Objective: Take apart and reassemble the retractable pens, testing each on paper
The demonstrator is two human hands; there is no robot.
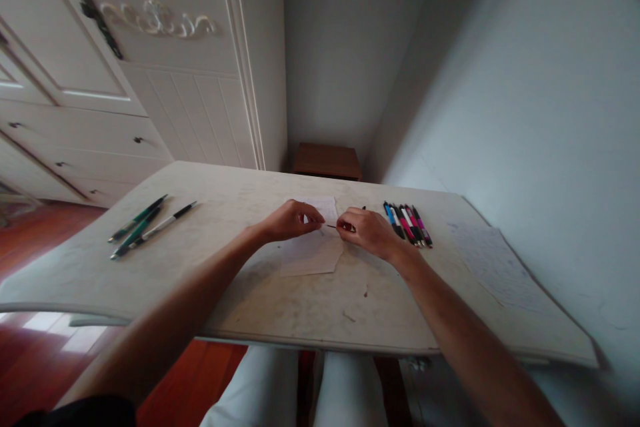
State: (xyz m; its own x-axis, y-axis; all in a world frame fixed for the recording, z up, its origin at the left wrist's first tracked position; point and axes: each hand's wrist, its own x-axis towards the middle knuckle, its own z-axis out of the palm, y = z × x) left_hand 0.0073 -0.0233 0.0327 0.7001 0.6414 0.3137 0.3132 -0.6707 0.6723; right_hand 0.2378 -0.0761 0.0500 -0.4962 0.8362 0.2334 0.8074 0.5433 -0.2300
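Above the table's middle, both hands meet over a sheet of paper (311, 260). My right hand (369, 232) pinches a thin dark rod (331, 226), perhaps a pen refill, which points left out of its fingertips. Facing it, my left hand (295, 219) has thumb and forefinger pressed together at the rod's other end; whatever small thing they hold is too little to make out. A dark tip (364, 208) shows just behind the right hand, its remainder hidden by that hand.
Several pens (407, 223) lie side by side right of my right hand. Three pens (145, 227) rest at the table's left. A written sheet (495, 263) lies by the right wall. Small debris (349, 317) dots the near tabletop (300, 320). A white cabinet (200, 100) stands behind, left.
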